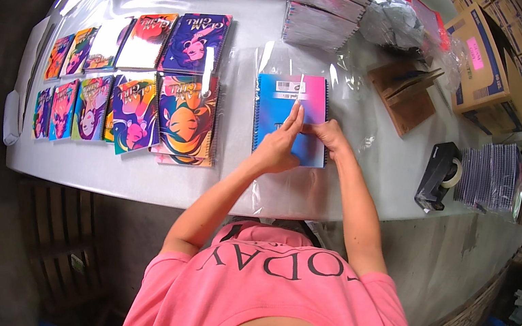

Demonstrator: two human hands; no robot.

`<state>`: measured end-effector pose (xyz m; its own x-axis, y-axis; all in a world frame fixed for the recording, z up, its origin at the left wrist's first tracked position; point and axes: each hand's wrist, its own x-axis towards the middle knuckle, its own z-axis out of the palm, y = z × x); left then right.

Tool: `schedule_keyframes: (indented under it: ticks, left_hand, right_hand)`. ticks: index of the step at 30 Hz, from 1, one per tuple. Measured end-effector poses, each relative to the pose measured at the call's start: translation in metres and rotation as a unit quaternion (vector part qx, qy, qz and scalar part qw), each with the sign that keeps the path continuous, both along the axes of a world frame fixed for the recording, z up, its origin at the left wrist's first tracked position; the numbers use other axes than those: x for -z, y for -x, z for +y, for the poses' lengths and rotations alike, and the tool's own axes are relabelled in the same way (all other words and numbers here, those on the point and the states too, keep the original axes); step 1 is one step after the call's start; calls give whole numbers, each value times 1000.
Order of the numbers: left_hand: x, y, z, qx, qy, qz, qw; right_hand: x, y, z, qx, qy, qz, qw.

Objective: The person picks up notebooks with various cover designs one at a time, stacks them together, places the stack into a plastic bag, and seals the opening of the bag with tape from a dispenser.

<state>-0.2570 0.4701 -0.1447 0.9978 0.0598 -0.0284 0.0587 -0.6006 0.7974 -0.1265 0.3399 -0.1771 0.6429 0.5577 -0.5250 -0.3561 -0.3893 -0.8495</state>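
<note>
Pressing fingers [295, 115] on notebook [283, 101] edge

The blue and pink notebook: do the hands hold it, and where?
Both hands, left hand and right hand, rest on the notebook cover near its middle; a real grip cannot be told.

You are looking down through a single wide fisheye view worn on your head, facing steeply downward over your own pink shirt [279, 304] and forearms toward the white table [135, 173]. It is sitting close above the work, bending the table edges toward the rim, and the dark surround is cropping the far corners.
</note>
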Motion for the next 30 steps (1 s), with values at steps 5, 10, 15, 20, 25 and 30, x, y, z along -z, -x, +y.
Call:
schedule_keyframes:
  ticks: [5, 10, 15, 20, 25, 30]
  left_hand:
    - [13, -6, -10, -7, 7, 34, 999]
    - [24, -11, -3, 35, 52, -43, 997]
    - [-9, -17, 4, 22, 359, 120, 926]
    - [-15, -3, 23, -5, 415, 24, 909]
    - [15, 15, 24, 44, -160, -82, 983]
    - [27, 14, 18, 54, -214, -56, 974]
  right_hand:
    - [-8, 4, 0, 23, 66, 14, 997]
    - [-12, 27, 8, 14, 195, -196, 961]
    - [-11, 29, 4, 51, -19, -60, 997]
    - [5, 27, 5, -24, 153, -243, 958]
    - [11, 32, 0, -6, 113, -300, 947]
    - [34, 48, -60, 153, 462, -322, 812]
